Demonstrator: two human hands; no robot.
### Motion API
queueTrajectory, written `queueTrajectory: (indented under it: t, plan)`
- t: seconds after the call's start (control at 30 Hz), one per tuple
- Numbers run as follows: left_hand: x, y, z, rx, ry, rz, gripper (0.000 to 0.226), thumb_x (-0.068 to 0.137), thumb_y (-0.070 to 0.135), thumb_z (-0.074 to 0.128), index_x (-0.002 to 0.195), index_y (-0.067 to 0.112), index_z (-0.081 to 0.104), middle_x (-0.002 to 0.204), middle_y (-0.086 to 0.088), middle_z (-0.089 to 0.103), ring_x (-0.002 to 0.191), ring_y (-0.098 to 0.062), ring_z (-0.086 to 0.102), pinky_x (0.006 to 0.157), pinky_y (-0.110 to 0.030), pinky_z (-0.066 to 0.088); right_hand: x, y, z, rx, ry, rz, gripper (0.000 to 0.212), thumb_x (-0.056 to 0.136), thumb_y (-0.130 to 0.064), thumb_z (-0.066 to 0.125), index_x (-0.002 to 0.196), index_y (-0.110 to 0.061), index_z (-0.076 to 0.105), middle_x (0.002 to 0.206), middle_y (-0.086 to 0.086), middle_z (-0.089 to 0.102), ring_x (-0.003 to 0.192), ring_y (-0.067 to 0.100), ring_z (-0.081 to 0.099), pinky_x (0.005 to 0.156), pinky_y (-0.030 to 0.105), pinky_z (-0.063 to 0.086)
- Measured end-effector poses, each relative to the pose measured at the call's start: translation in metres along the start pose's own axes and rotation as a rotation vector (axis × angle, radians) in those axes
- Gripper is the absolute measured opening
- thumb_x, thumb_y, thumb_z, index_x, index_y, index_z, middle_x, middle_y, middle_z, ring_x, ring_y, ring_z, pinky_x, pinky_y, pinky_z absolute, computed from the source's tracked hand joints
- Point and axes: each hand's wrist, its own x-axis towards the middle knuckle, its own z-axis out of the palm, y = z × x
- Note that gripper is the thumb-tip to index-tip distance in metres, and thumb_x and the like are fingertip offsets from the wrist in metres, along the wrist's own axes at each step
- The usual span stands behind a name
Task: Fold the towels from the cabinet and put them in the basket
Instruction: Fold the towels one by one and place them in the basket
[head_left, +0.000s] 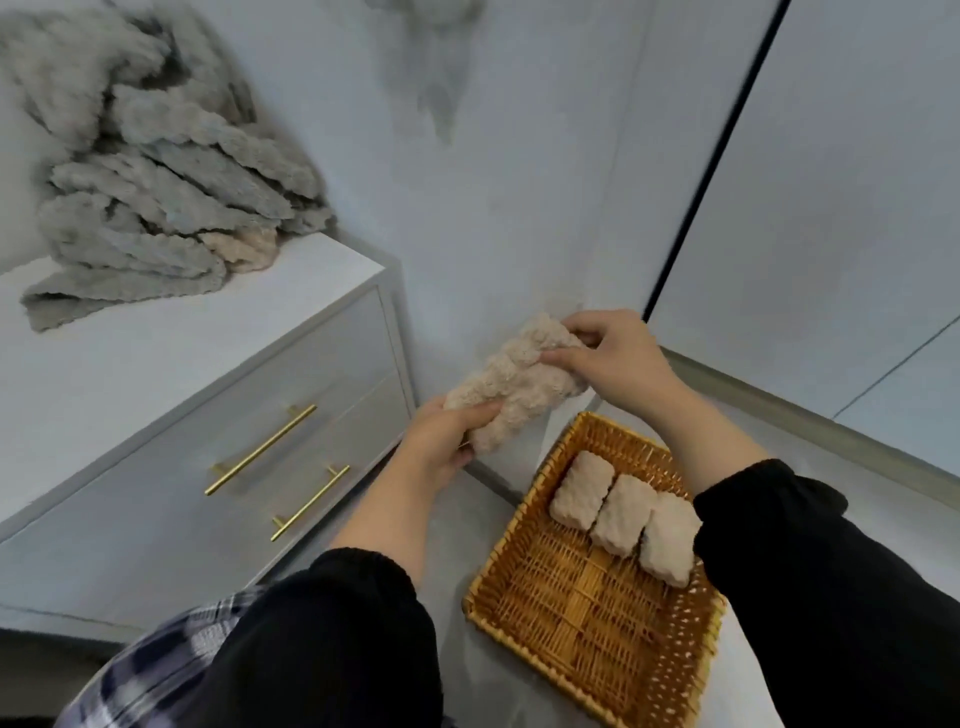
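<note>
Bare wicker lies open in the basket (566, 623) below the right hand (618, 364), three folded towels (621, 514) filling its far end. The cabinet (156, 415) crowds the left hand (441, 447); the wall (519, 208) closes in just beyond both hands.

Black sleeves (322, 649), gathered cuffs (358, 564); blue-white plaid garment (156, 670)

Both hands (444, 436) (613, 358) grip a beige towel (511, 384) above the basket (524, 613)

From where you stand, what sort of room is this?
Probably a home room, perhaps a bedroom or laundry corner: a white drawer cabinet with gold handles, a heap of grey towels on top, and a wicker basket beside it holding three folded towels.
</note>
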Motion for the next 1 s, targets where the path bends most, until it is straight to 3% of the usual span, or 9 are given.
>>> queueTrajectory:
  t: [0.1,0.2,0.33,0.4,0.5,0.6,0.73,0.87,1.0]
  plan:
    - [0.011,-0.033,0.003,0.061,-0.091,-0.092,0.035,0.085,0.000,0.064,0.119,0.006,0.060,0.106,-0.007,0.068,0.092,-0.019,0.065,0.077,-0.030,0.054,-0.007,0.041,-0.005,0.075,-0.034,0.135,0.007,0.082,-0.016,0.073,0.088,-0.011,0.073,0.085,0.007,0.073,0.075,0.011,0.069,0.065,0.022,0.053]
    - [0.028,-0.050,0.007,0.138,-0.102,-0.182,0.031,0.085,0.000,0.064,0.115,0.006,0.060,0.102,-0.007,0.068,0.088,-0.019,0.065,0.070,-0.030,0.054,-0.005,0.090,0.002,0.164,0.026,0.304,0.044,0.076,-0.031,0.079,0.103,0.002,0.070,0.108,0.027,0.064,0.095,0.039,0.063,0.086,0.042,0.054]
    - [0.048,-0.073,0.017,0.164,-0.046,-0.219,0.029,0.083,0.002,0.068,0.111,0.004,0.062,0.096,-0.007,0.070,0.082,-0.018,0.066,0.066,-0.029,0.056,-0.009,0.136,0.025,0.842,0.085,0.596,0.022,0.084,-0.024,0.069,0.098,-0.007,0.070,0.099,0.009,0.073,0.103,0.028,0.065,0.096,0.041,0.050]
    - [0.056,-0.093,0.024,0.154,-0.009,-0.246,0.025,0.084,0.001,0.067,0.108,0.004,0.062,0.095,-0.008,0.070,0.081,-0.018,0.066,0.060,-0.027,0.057,-0.018,0.158,0.041,1.209,0.059,0.722,0.036,0.087,-0.027,0.061,0.118,-0.008,0.062,0.120,0.012,0.065,0.117,0.025,0.058,0.106,0.040,0.041]
    - [0.065,-0.123,0.031,0.169,0.029,-0.278,0.036,0.081,0.005,0.071,0.115,0.004,0.061,0.105,-0.011,0.069,0.090,-0.021,0.067,0.059,-0.027,0.055,-0.036,0.186,0.062,1.443,0.012,0.817,0.055,0.082,-0.025,0.062,0.135,-0.011,0.049,0.135,0.015,0.055,0.125,0.030,0.051,0.102,0.044,0.042]
    - [0.076,-0.140,0.035,0.345,0.042,-0.225,0.033,0.079,0.009,0.075,0.109,0.008,0.062,0.101,-0.008,0.068,0.088,-0.019,0.066,0.064,-0.029,0.057,-0.046,0.210,0.074,1.453,0.097,0.880,0.041,0.087,-0.006,0.055,0.128,-0.008,0.053,0.128,0.017,0.059,0.118,0.031,0.056,0.092,0.043,0.046]
    - [0.093,-0.149,0.023,0.778,-0.004,-0.098,0.038,0.080,0.029,0.075,0.112,0.014,0.061,0.103,0.002,0.063,0.092,-0.013,0.059,0.074,-0.024,0.048,-0.054,0.240,0.078,1.286,0.253,1.056,0.042,0.088,-0.005,0.059,0.129,-0.006,0.050,0.122,0.016,0.062,0.113,0.030,0.060,0.091,0.041,0.051]
    - [0.111,-0.162,-0.014,1.081,0.018,-0.150,0.048,0.084,0.035,0.069,0.126,0.015,0.056,0.122,-0.004,0.061,0.109,-0.021,0.057,0.092,-0.033,0.047,-0.065,0.266,0.098,1.071,0.227,1.245,0.028,0.092,-0.008,0.058,0.119,-0.009,0.053,0.102,0.009,0.064,0.096,0.025,0.061,0.086,0.041,0.048]
    - [0.123,-0.174,-0.037,1.195,-0.110,-0.257,0.056,0.087,0.042,0.064,0.134,0.015,0.052,0.129,-0.007,0.058,0.113,-0.024,0.057,0.093,-0.033,0.046,-0.072,0.290,0.129,0.985,0.172,1.382,0.032,0.096,0.004,0.044,0.126,-0.007,0.052,0.111,0.013,0.062,0.107,0.029,0.056,0.091,0.046,0.044]
